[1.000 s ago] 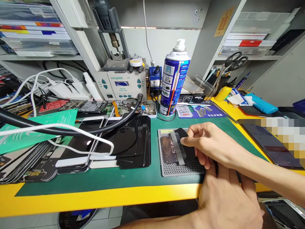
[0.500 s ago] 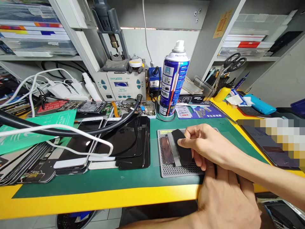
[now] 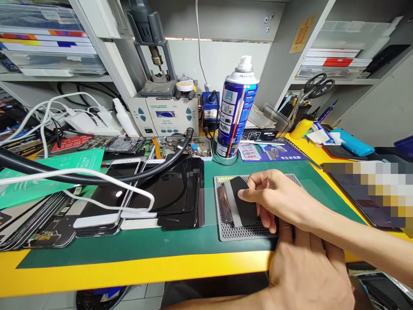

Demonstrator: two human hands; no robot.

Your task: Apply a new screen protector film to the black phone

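Note:
My right hand (image 3: 274,193) pinches a black scraper card (image 3: 247,206) with a grey strip along its left edge. The card leans over a small, dark, glossy phone-sized panel (image 3: 226,204), whose left part shows while the rest is covered. Beneath the panel is a grey perforated mat (image 3: 248,234). A clear film (image 3: 208,204) spans the mat and sticks out on both sides. My left hand (image 3: 309,262) lies flat with fingers stretched at the mat's lower right, below my right hand; its fingertips are partly hidden.
Stacked phones and screens (image 3: 174,193) lie left of the mat, crossed by a white cable (image 3: 97,172) and a thick black hose (image 3: 155,170). A spray can (image 3: 237,107) stands behind. Another phone (image 3: 361,198) rests on the right, before a yellow bottle (image 3: 301,128).
The scraper card has slid slightly left over the panel, covering a little more of it. My left hand stays in place, and the view has shifted slightly.

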